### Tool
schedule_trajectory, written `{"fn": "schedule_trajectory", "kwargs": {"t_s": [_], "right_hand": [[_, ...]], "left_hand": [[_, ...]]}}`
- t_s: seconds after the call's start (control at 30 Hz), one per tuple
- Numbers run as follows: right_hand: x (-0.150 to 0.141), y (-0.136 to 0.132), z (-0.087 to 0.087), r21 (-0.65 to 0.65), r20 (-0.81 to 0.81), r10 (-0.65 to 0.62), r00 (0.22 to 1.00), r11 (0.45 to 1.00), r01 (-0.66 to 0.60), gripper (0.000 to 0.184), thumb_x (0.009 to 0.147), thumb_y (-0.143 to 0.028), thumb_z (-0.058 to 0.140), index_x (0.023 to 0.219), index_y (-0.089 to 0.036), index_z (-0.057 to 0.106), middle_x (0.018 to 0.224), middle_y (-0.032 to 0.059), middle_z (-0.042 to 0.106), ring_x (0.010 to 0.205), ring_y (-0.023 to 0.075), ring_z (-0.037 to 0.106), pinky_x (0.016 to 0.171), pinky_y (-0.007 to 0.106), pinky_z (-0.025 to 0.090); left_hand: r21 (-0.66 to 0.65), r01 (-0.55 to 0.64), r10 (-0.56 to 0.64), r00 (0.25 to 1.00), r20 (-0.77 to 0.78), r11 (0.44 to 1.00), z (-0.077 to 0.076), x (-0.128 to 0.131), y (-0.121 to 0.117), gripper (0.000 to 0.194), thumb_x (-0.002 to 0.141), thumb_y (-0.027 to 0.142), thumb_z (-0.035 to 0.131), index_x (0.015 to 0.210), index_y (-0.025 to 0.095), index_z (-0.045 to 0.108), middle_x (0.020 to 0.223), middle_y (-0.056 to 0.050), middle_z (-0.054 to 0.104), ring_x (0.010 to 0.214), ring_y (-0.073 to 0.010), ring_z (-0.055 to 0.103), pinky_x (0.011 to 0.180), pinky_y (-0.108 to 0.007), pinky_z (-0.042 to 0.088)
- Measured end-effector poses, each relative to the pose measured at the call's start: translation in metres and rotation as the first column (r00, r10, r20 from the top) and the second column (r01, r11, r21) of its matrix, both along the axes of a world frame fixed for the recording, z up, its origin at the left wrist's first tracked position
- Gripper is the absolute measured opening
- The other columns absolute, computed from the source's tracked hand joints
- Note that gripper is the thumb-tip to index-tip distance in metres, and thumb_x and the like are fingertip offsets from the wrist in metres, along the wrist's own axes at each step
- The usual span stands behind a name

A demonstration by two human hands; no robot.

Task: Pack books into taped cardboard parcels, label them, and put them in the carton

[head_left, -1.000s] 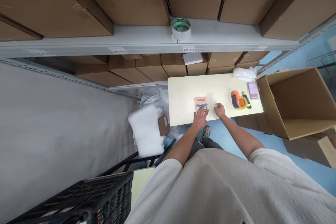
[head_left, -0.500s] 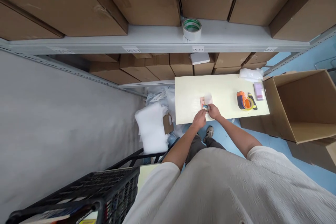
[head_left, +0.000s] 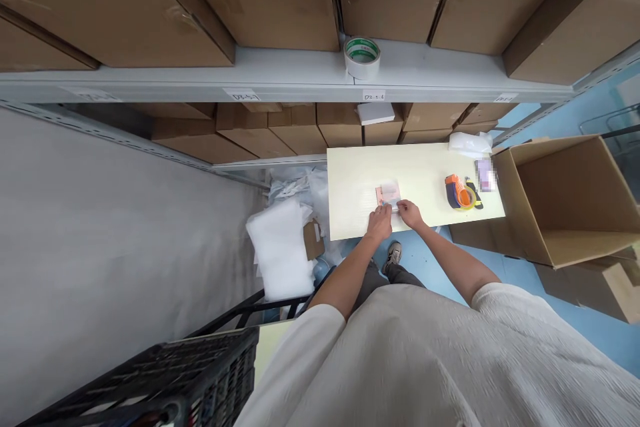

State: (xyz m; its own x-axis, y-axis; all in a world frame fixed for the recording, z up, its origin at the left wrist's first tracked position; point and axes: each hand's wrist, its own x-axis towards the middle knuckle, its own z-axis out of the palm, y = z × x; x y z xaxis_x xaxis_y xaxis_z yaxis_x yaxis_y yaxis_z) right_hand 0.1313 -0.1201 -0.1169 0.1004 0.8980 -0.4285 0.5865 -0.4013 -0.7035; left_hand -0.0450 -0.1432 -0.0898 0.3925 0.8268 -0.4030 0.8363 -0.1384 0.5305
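Head view: we see our left hand [head_left: 380, 221] with fingers bent over the near edge of a pink booklet [head_left: 379, 196], which lies on the desk [head_left: 350, 193] just beyond it. Our right hand [head_left: 411, 215] has fingers drawn in at the booklet's near corner, a pale sheet [head_left: 389, 188] just beyond; whether either hand grips, we cannot tell. Right of that hand, apart: orange tape dispenser [head_left: 453, 191].
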Motion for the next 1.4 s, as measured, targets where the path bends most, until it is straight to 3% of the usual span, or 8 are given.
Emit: {"fn": "schedule_trajectory", "kwargs": {"t_s": [0.1, 0.2, 0.4, 0.57, 0.77, 1.0, 1.2, 1.4], "right_hand": [[0.004, 0.003, -0.004, -0.02, 0.112, -0.059, 0.992, 0.998, 0.061, 0.033, 0.081, -0.017, 0.062, 0.11, -0.021, 0.078, 0.113, 0.0086, 0.078, 0.104, 0.0243, 0.073, 0.104, 0.038, 0.057], [0.002, 0.007, -0.008, -0.077, 0.126, -0.09, 0.988, 0.992, 0.1, 0.035, 0.076, -0.019, 0.064, 0.109, -0.022, 0.077, 0.102, 0.0057, 0.078, 0.1, 0.0245, 0.073, 0.1, 0.037, 0.057], [-0.003, 0.013, -0.005, -0.135, 0.068, -0.161, 0.985, 0.976, 0.169, 0.019, 0.088, -0.039, 0.06, 0.09, -0.024, 0.072, 0.086, 0.0034, 0.076, 0.09, 0.0231, 0.07, 0.084, 0.031, 0.055], [-0.016, 0.016, 0.01, -0.051, 0.035, -0.14, 0.989, 0.989, 0.142, 0.045, 0.1, -0.061, 0.048, 0.077, -0.026, 0.062, 0.087, 0.0066, 0.075, 0.089, 0.0241, 0.068, 0.082, 0.032, 0.053], [-0.049, 0.016, 0.025, -0.1, -0.257, -0.149, 0.955, 0.987, 0.127, 0.066, 0.096, -0.085, 0.041, 0.085, -0.024, 0.066, 0.099, 0.007, 0.077, 0.089, 0.0229, 0.07, 0.081, 0.033, 0.055], [-0.079, 0.016, 0.028, -0.153, -0.391, -0.043, 0.919, 0.988, -0.018, 0.042, 0.091, -0.064, 0.065, 0.092, -0.023, 0.075, 0.113, 0.0083, 0.08, 0.102, 0.0242, 0.072, 0.091, 0.037, 0.055], [-0.091, 0.012, 0.017, -0.166, -0.362, -0.02, 0.932, 0.985, -0.043, 0.034, 0.089, -0.053, 0.071, 0.101, -0.023, 0.08, 0.114, 0.0066, 0.08, 0.111, 0.025, 0.069, 0.1, 0.041, 0.055], [-0.093, 0.008, 0.012, -0.144, -0.311, -0.001, 0.95, 0.989, -0.046, 0.026, 0.087, -0.043, 0.068, 0.099, -0.024, 0.08, 0.116, 0.0058, 0.081, 0.108, 0.0247, 0.071, 0.103, 0.042, 0.056]], "left_hand": [[-0.008, -0.004, 0.004, 1.0, -0.005, 1.0, 0.001, 0.001, 0.001, 0.07, 0.096, 0.01, 0.048, 0.165, 0.018, 0.038, 0.174, -0.018, 0.042, 0.159, -0.035, 0.037, 0.125, -0.053, 0.04], [-0.024, -0.057, 0.057, 0.998, 0.01, 0.998, 0.002, 0.002, 0.005, 0.061, 0.103, 0.019, 0.047, 0.164, 0.021, 0.042, 0.168, -0.016, 0.05, 0.155, -0.0341, 0.043, 0.121, -0.05, 0.044], [-0.084, -0.174, 0.177, 0.984, 0.033, 0.981, 0.004, 0.006, 0.015, 0.056, 0.112, 0.044, 0.04, 0.163, 0.023, 0.043, 0.164, -0.015, 0.057, 0.152, -0.0349, 0.049, 0.12, -0.05, 0.045], [-0.143, -0.283, 0.294, 0.954, 0.064, 0.948, 0.011, 0.006, 0.019, 0.061, 0.108, 0.053, 0.049, 0.162, 0.024, 0.043, 0.16, -0.015, 0.063, 0.148, -0.0355, 0.056, 0.118, -0.05, 0.043], [-0.201, -0.441, 0.481, 0.838, 0.256, 0.875, 0.016, -0.019, 0.02, 0.05, 0.103, 0.041, 0.064, 0.148, 0.024, 0.052, 0.144, -0.013, 0.074, 0.131, -0.0306, 0.069, 0.106, -0.039, 0.051], [-0.276, -0.637, 0.691, 0.694, 0.2, 0.72, -0.009, -0.069, 0.024, 0.035, 0.098, 0.018, 0.056, 0.131, 0.026, 0.065, 0.12, -0.007, 0.079, 0.113, -0.0283, 0.074, 0.098, -0.038, 0.057], [-0.214, -0.664, 0.691, 0.718, 0.085, 0.716, -0.036, -0.088, 0.03, 0.027, 0.094, 0.017, 0.061, 0.118, 0.023, 0.071, 0.125, -0.014, 0.07, 0.123, -0.0324, 0.067, 0.108, -0.042, 0.051], [-0.175, -0.644, 0.667, 0.729, 0.155, 0.745, -0.045, -0.091, 0.024, 0.056, 0.093, 0.017, 0.063, 0.149, 0.019, 0.057, 0.141, -0.018, 0.065, 0.136, -0.0334, 0.062, 0.12, -0.045, 0.045]]}}
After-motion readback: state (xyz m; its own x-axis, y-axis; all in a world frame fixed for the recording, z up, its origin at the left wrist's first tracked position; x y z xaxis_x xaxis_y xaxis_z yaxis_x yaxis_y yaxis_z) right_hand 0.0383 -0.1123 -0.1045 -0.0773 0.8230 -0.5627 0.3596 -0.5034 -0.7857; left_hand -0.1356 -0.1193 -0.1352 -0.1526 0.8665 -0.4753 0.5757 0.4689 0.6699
